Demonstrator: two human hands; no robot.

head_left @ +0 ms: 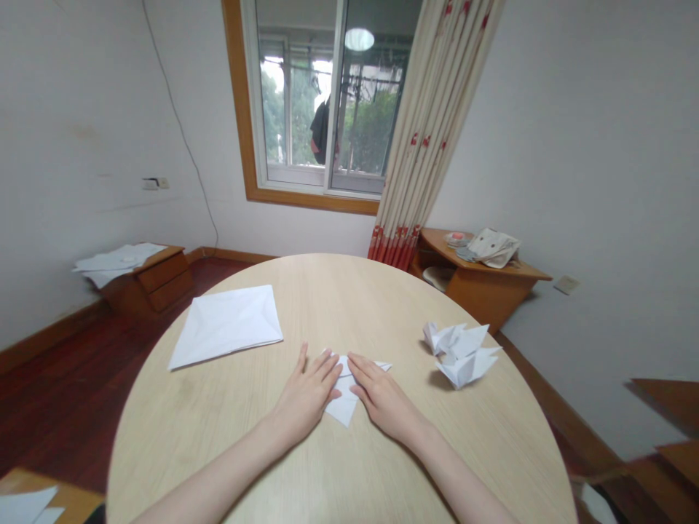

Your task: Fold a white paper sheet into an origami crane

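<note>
A small folded piece of white paper (344, 409) lies flat near the middle of the round table, one pointed corner toward me. My left hand (310, 386) rests on its left side, fingers stretched out and the index finger raised apart from the others. On its right side lies my right hand (382, 393), palm down with fingers extended over the paper. Creases show between the hands; parts of the sheet are hidden under the fingers. To the right sit several folded white paper figures (464, 360), close together and apart from my hand.
A stack of white paper (229, 324) lies at the left of the round wooden table (349, 291). Beyond the table stand a low drawer cabinet (164, 280) at left and a corner desk (486, 284) with a cloth bag (494, 247) at right. A curtain (420, 145) hangs beside the window.
</note>
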